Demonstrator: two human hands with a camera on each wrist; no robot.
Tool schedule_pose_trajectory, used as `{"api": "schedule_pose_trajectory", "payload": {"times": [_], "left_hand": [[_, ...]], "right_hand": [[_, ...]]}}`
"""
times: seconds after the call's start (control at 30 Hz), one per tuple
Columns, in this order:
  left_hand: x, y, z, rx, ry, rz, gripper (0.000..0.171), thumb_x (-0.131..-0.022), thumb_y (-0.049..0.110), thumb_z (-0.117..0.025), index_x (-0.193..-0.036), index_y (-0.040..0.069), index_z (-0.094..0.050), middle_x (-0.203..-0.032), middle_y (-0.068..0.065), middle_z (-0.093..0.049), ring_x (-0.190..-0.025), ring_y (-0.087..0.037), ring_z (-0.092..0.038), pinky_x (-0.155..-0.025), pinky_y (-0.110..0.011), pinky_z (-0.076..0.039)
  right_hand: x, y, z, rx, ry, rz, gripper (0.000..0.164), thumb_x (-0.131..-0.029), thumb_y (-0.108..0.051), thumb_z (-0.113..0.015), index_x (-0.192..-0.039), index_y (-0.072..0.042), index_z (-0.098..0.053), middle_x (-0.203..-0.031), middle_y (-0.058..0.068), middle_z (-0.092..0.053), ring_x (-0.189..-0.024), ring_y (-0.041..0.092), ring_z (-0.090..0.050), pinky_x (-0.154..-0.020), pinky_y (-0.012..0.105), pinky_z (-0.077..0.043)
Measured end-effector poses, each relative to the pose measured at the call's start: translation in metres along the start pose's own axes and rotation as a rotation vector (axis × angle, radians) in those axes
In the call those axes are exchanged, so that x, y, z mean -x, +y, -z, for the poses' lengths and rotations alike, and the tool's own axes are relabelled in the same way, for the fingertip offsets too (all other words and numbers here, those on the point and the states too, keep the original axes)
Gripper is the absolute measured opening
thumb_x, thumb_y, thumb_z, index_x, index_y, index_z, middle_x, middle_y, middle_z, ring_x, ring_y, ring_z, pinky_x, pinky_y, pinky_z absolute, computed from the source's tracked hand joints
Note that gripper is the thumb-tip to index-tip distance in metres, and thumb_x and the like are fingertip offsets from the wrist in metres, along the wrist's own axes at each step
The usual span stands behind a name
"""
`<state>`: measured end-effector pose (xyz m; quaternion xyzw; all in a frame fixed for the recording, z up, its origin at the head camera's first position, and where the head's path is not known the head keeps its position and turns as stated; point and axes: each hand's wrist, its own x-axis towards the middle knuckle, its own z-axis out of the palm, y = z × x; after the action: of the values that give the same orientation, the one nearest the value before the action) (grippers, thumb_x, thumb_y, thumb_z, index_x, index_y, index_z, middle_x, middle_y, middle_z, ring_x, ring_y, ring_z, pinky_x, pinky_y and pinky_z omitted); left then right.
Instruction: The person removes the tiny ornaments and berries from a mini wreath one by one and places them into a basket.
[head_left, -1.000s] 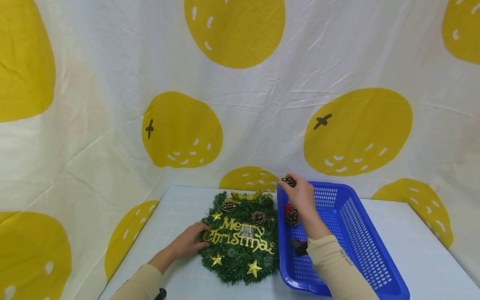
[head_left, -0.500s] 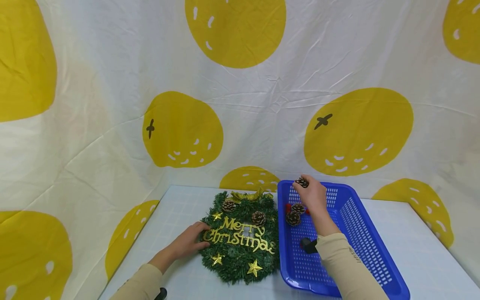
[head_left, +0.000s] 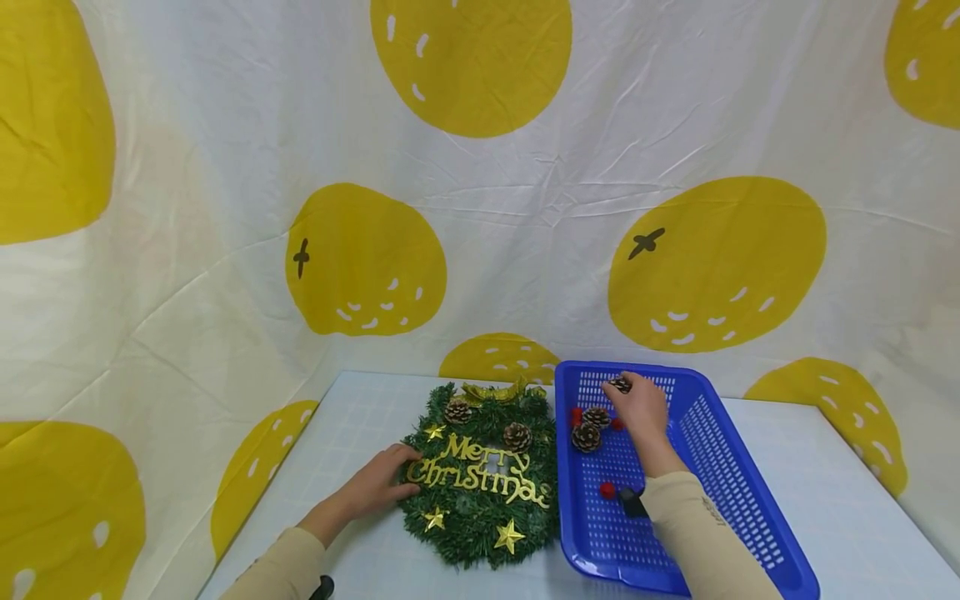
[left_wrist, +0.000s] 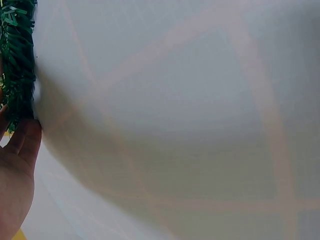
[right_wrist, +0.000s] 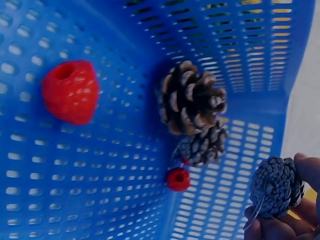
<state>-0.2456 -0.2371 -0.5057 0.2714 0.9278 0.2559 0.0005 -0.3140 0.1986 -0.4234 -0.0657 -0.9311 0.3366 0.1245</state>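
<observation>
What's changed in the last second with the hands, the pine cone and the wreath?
The right hand, pinching a pine cone, moved right from the blue basket's near-left rim and lowered inside it. The left hand stayed resting on the wreath, which has not moved.

The basket (head_left: 720,467) under my right hand (head_left: 643,410) is glossy perforated blue plastic. The pine cone (right_wrist: 276,187) I pinch is rough, woody and scaled. My wreath (head_left: 480,475) bristles with matt plastic needles and shiny gold lettering (head_left: 480,475).
</observation>
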Motion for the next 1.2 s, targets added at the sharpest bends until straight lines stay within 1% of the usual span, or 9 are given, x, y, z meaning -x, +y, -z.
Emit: {"api": "schedule_pose_trajectory", "payload": {"times": [0.2,0.43,0.5,0.7,0.8,0.93,1.03,1.2], "left_hand": [[0.000,0.001,0.000,0.002,-0.005,0.005,0.048,-0.094,0.030,-0.068,-0.129,0.000,-0.055,-0.124,-0.013,-0.055,-0.114,-0.034,-0.055,-0.094,-0.051,-0.047],[-0.001,0.004,0.002,0.014,-0.012,0.017,0.048,-0.093,0.029,-0.069,-0.129,0.000,-0.054,-0.126,-0.014,-0.054,-0.116,-0.035,-0.054,-0.096,-0.053,-0.045],[-0.001,0.005,0.002,0.009,-0.012,0.021,0.048,-0.093,0.028,-0.068,-0.129,0.001,-0.054,-0.126,-0.014,-0.054,-0.117,-0.035,-0.054,-0.097,-0.053,-0.045],[-0.001,0.004,0.002,0.007,-0.006,0.017,0.048,-0.093,0.029,-0.068,-0.129,0.000,-0.054,-0.126,-0.014,-0.054,-0.116,-0.035,-0.054,-0.097,-0.053,-0.045],[0.000,0.004,0.001,0.009,0.000,0.010,0.048,-0.093,0.029,-0.068,-0.128,0.000,-0.055,-0.125,-0.014,-0.055,-0.115,-0.035,-0.054,-0.096,-0.053,-0.046],[0.000,0.003,0.000,-0.001,-0.004,0.017,0.048,-0.093,0.030,-0.068,-0.129,0.001,-0.055,-0.125,-0.012,-0.055,-0.115,-0.033,-0.054,-0.096,-0.051,-0.046],[0.000,0.002,0.000,-0.004,-0.007,0.021,0.048,-0.093,0.031,-0.068,-0.129,0.002,-0.054,-0.125,-0.011,-0.054,-0.116,-0.033,-0.054,-0.096,-0.051,-0.046],[-0.001,0.002,0.000,-0.007,-0.002,0.020,0.048,-0.093,0.031,-0.068,-0.128,0.001,-0.055,-0.125,-0.012,-0.055,-0.115,-0.034,-0.054,-0.096,-0.052,-0.046]], "right_hand": [[-0.002,0.008,-0.003,0.014,-0.001,0.000,0.055,-0.094,-0.027,-0.064,-0.135,0.008,-0.052,-0.134,0.030,-0.052,-0.120,0.048,-0.050,-0.100,0.059,-0.041],[-0.001,0.010,-0.003,0.047,-0.039,-0.030,0.057,-0.095,-0.030,-0.062,-0.138,0.006,-0.050,-0.137,0.028,-0.050,-0.121,0.048,-0.049,-0.099,0.059,-0.041],[-0.002,0.011,-0.004,0.056,-0.043,-0.032,0.057,-0.094,-0.030,-0.063,-0.137,0.005,-0.051,-0.135,0.028,-0.052,-0.118,0.048,-0.051,-0.097,0.059,-0.043],[-0.003,0.014,-0.009,0.078,-0.068,-0.002,0.049,-0.092,-0.025,-0.065,-0.129,0.007,-0.057,-0.127,0.030,-0.057,-0.111,0.047,-0.056,-0.094,0.059,-0.045],[-0.004,0.015,-0.010,0.089,-0.093,0.017,0.048,-0.092,-0.022,-0.066,-0.128,0.009,-0.057,-0.126,0.031,-0.057,-0.110,0.048,-0.056,-0.094,0.058,-0.045],[-0.004,0.015,-0.010,0.098,-0.115,0.020,0.050,-0.091,-0.023,-0.066,-0.129,0.009,-0.056,-0.128,0.031,-0.056,-0.112,0.049,-0.055,-0.094,0.058,-0.045],[-0.004,0.012,-0.008,0.099,-0.115,0.025,0.051,-0.091,-0.024,-0.065,-0.130,0.008,-0.056,-0.130,0.031,-0.055,-0.114,0.049,-0.053,-0.095,0.058,-0.045],[-0.006,0.002,-0.005,0.081,-0.107,0.070,0.052,-0.093,-0.026,-0.063,-0.133,0.007,-0.054,-0.133,0.029,-0.054,-0.118,0.048,-0.051,-0.097,0.058,-0.043]]}}
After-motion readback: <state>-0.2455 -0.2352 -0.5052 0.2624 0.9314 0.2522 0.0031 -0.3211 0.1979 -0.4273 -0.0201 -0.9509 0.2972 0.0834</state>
